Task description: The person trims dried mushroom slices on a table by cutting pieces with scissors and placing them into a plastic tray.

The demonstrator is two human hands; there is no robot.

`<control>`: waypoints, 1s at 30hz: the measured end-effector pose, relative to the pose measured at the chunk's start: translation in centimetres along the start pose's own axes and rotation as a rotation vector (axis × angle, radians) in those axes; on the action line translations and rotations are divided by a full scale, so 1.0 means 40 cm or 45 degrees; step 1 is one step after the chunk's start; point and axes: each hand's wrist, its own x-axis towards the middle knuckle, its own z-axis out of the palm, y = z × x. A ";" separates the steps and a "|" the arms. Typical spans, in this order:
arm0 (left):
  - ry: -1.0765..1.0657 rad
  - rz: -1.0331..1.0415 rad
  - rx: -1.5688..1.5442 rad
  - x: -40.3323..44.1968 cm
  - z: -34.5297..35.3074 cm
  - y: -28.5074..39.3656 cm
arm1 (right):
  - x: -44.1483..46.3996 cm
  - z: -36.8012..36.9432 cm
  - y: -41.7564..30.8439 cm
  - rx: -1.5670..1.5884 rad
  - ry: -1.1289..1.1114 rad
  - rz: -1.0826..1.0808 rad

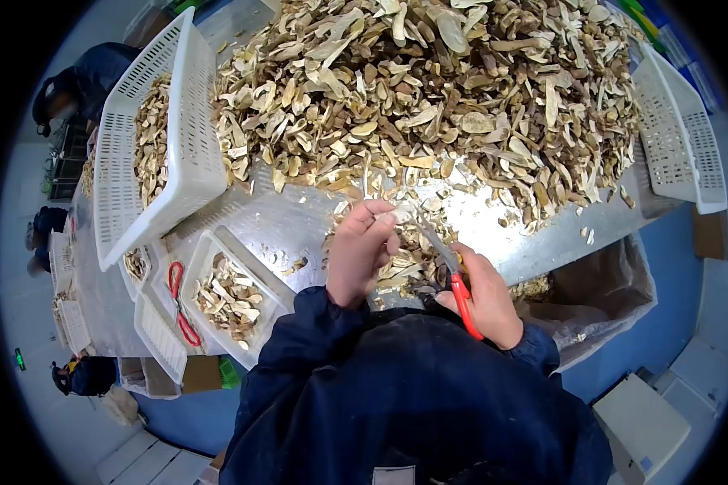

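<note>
Red-handled scissors [461,296] are angling up-left from the gripping right hand [495,305] toward a pale slice [404,213] mid-frame. Left hand [359,249] is nearer, fingers pinching it, slice poking out rightward, long axis unclear tbh.

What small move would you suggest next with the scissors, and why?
I would probably snip the edge of the pale slice: the left hand pinches it, and the right hand holds the scissors with their blades pointing towards it.
</note>
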 end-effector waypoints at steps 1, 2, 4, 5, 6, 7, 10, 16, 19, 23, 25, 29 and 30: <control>-0.012 0.020 0.040 -0.004 0.002 -0.005 | 0.002 0.003 -0.005 0.013 -0.012 0.004; -0.021 0.001 0.077 -0.007 0.005 -0.008 | 0.005 0.004 -0.011 0.026 -0.023 0.007; -0.039 -0.037 0.150 -0.010 0.013 -0.011 | 0.008 0.011 -0.015 0.038 -0.016 -0.002; -0.064 -0.088 0.130 -0.009 0.020 -0.008 | 0.008 0.018 -0.012 0.037 0.002 -0.015; -0.094 -0.106 0.126 -0.006 0.017 -0.010 | 0.008 0.023 -0.010 0.037 0.019 -0.028; -0.122 -0.125 0.122 -0.003 0.011 -0.014 | 0.007 0.025 -0.008 0.039 -0.020 0.008; -0.138 -0.173 0.171 -0.001 -0.002 -0.009 | 0.001 0.028 0.001 0.045 -0.100 0.074; -0.172 0.141 0.019 0.016 -0.120 -0.002 | -0.004 0.024 0.033 0.054 0.086 0.088; -0.125 0.157 -0.749 0.066 -0.230 0.007 | 0.002 0.007 0.062 -0.027 0.251 0.170; 0.154 0.155 -0.263 0.104 -0.282 0.075 | 0.002 0.015 0.130 -0.062 0.398 0.235; 0.387 0.179 0.501 0.121 -0.271 0.088 | 0.004 0.018 0.141 -0.011 0.410 0.284; 0.488 0.812 1.626 0.194 -0.281 0.004 | 0.002 0.018 0.136 -0.075 0.411 0.230; 0.487 0.840 1.645 0.197 -0.277 0.003 | 0.002 0.017 0.134 -0.069 0.406 0.236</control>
